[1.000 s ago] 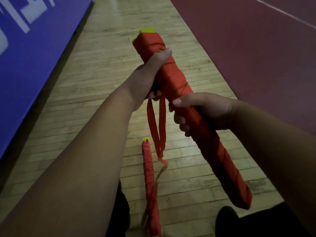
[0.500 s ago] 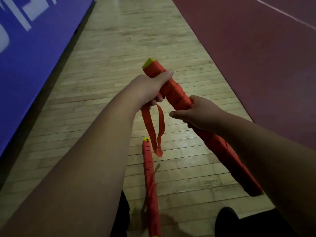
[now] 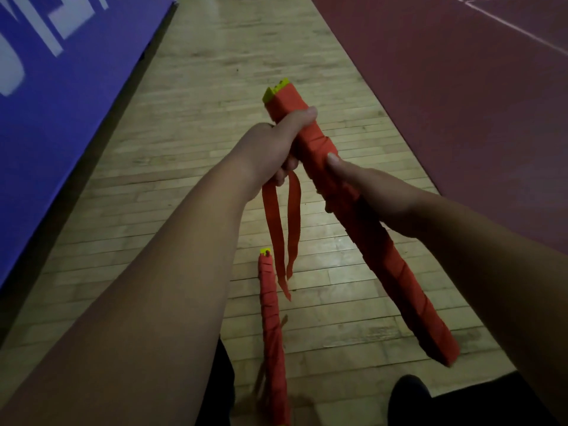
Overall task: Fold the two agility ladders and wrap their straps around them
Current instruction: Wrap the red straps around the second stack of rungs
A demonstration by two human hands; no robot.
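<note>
I hold a folded agility ladder [image 3: 381,256], a long bundle of yellow rungs wound in red strap, slanting from upper centre down to the lower right. My left hand [image 3: 273,146] grips it near the yellow top end, thumb across the wrap. My right hand [image 3: 372,192] grips the bundle just below, thumb pressed on the strap. Two loose red strap ends [image 3: 281,232] hang down from under my left hand. A second wrapped ladder [image 3: 272,327] lies on the wooden floor below, yellow tip pointing away from me.
A wooden plank floor [image 3: 190,167] runs ahead. A blue padded mat with white lettering [image 3: 61,96] borders it on the left, a dark red court surface [image 3: 461,103] on the right. My dark shoe [image 3: 408,395] shows at the bottom right.
The held ladder dropped lower over the second and now sits about where it was half a second ago. My right thumb has shifted up onto the wrap. The strap ends still dangle.
</note>
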